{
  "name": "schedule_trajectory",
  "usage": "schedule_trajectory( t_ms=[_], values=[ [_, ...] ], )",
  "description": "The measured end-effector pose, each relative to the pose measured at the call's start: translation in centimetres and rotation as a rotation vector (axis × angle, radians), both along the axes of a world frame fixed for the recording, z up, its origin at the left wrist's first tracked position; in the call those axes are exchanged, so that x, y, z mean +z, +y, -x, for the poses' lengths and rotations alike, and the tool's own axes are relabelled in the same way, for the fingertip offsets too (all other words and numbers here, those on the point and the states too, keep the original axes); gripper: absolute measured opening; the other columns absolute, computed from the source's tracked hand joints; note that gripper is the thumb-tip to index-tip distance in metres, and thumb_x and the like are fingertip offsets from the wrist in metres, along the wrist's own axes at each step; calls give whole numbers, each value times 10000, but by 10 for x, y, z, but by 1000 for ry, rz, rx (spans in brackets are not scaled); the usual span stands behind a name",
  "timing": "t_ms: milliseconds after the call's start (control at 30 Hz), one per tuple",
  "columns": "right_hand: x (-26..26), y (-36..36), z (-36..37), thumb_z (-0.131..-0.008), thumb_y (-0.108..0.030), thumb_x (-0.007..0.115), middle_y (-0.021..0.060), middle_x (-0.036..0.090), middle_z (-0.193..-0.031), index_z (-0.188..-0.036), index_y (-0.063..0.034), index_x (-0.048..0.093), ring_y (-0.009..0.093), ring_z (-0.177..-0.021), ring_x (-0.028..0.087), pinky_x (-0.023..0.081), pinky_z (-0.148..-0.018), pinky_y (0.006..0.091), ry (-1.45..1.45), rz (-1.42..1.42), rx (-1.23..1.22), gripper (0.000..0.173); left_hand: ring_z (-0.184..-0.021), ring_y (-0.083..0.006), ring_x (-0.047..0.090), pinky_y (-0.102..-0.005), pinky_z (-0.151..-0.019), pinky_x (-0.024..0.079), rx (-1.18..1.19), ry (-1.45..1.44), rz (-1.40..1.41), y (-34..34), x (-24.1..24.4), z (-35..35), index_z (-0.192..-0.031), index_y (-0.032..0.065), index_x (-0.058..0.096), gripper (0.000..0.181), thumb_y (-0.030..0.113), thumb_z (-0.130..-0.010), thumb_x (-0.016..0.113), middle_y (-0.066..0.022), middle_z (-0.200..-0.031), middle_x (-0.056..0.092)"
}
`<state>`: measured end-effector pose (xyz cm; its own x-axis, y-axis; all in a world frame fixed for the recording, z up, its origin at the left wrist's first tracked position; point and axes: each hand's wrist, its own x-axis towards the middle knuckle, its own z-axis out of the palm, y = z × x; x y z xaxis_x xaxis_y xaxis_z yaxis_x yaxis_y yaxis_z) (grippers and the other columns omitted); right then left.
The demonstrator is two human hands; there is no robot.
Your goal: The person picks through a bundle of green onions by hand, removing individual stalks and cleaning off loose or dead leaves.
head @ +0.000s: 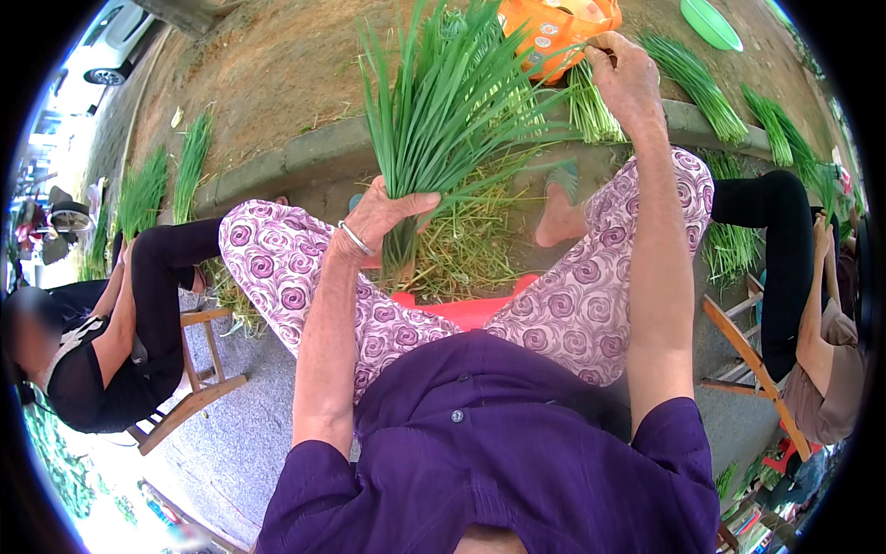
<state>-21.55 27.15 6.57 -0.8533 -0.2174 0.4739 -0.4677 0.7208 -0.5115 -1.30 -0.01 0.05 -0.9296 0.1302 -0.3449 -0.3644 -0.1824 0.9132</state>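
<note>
My left hand [387,216], with a silver bangle at its wrist, is closed around the lower part of a bunch of long green chives [443,131], whose leaves fan upward and to the right. At the upper right, my right hand [626,73] pinches the tip of a thin leaf between thumb and fingers, beside an orange bag [554,31]. Below the held bunch, a heap of loose green and yellowish trimmings [464,256] lies on the ground between my knees. More bundled chives [592,111] with pale stems rest on the stone curb by the bag.
A stone curb [318,152] runs across in front. Further bundles [699,86] and a green basin [711,24] are at upper right. One person [83,374] sits at left near a wooden chair [201,381]; another [824,374] sits at right by a wooden chair [754,353]. Part of a red stool [471,311] shows beneath me.
</note>
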Motion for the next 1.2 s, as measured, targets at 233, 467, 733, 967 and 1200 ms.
schedule_trajectory(
  t_ms=[233, 467, 733, 967, 1200],
  values=[
    [15, 5, -4, -895, -180, 569, 26, 586, -661, -994, 22, 653, 93, -584, 526, 429, -574, 253, -204, 261, -39, 239, -603, -82, 517, -262, -538, 428, -2, 8, 13, -6, -9, 3, -933, 79, 625, 248, 247, -804, 755, 19, -691, 566],
    [27, 3, -52, -888, -208, 603, 7, 617, -650, -927, -12, 696, 85, -555, 554, 465, -550, 266, -532, 496, 386, 220, -599, -80, 525, -249, -531, 427, 137, 42, 8, -8, -9, 7, -931, 73, 629, 230, 231, -810, 746, 12, -709, 581],
    [18, -45, -118, -796, -146, 611, 28, 669, -732, -832, -11, 681, 138, -678, 606, 495, -650, 303, -830, 241, 836, 156, -600, -133, 540, -309, -615, 476, 205, 40, -110, -12, -10, 12, -899, 72, 575, 173, 198, -864, 689, -14, -683, 560],
    [8, -55, -124, -778, -97, 532, 90, 620, -674, -855, 22, 640, 167, -587, 598, 475, -571, 305, -800, -44, 774, 179, -600, -154, 532, -332, -669, 486, 247, 107, -199, -21, -17, 18, -934, 63, 561, 201, 232, -887, 661, -30, -673, 549],
    [12, -59, -124, -814, -137, 558, 130, 590, -641, -844, 37, 631, 196, -540, 548, 451, -550, 347, -747, -140, 628, 191, -692, -159, 539, -350, -750, 479, 264, 166, -410, -30, -16, 24, -1092, 29, 527, 345, 314, -922, 620, -37, -739, 555]
  ],
)
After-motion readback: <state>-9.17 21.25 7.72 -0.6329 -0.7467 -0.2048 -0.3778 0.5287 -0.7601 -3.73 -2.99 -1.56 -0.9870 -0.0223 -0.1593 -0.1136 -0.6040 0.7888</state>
